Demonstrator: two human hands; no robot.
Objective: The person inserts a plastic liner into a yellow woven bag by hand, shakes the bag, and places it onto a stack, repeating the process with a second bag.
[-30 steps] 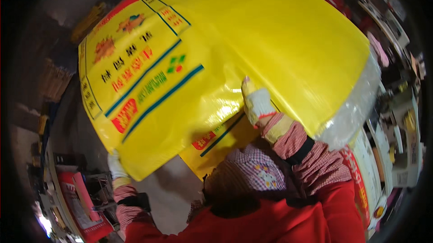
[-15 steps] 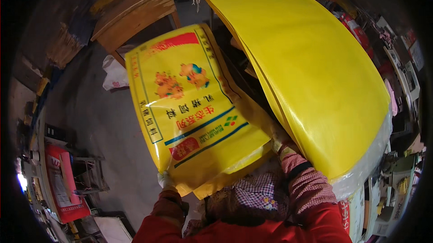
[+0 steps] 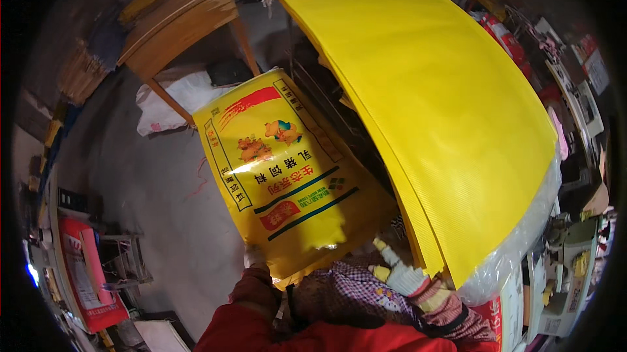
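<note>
A printed yellow woven sack (image 3: 287, 176) with cartoon animals, red lettering and dark blue stripes hangs in front of me, slanting down away from my body. My left hand (image 3: 253, 257), in a pale glove, is closed on its near left corner; the fingers are partly hidden. My right hand (image 3: 400, 273), in a grey-white glove with yellow fingertips, is off the sack, with index finger and thumb apart and nothing seen between them. It is beside the lower edge of a big stack of plain yellow sheets (image 3: 418, 104), which look like woven sacks.
Beyond the sack stands a wooden table (image 3: 179, 25), with a white bag (image 3: 173, 100) on the floor beneath. Clear plastic film (image 3: 506, 273) shows under the stack's near right end. At left are a red and white package (image 3: 91, 280) and a metal frame (image 3: 127, 257).
My right hand has let go of the sack's right side and moved down toward my body. The sack's far end has dropped lower, while my left hand keeps its corner.
</note>
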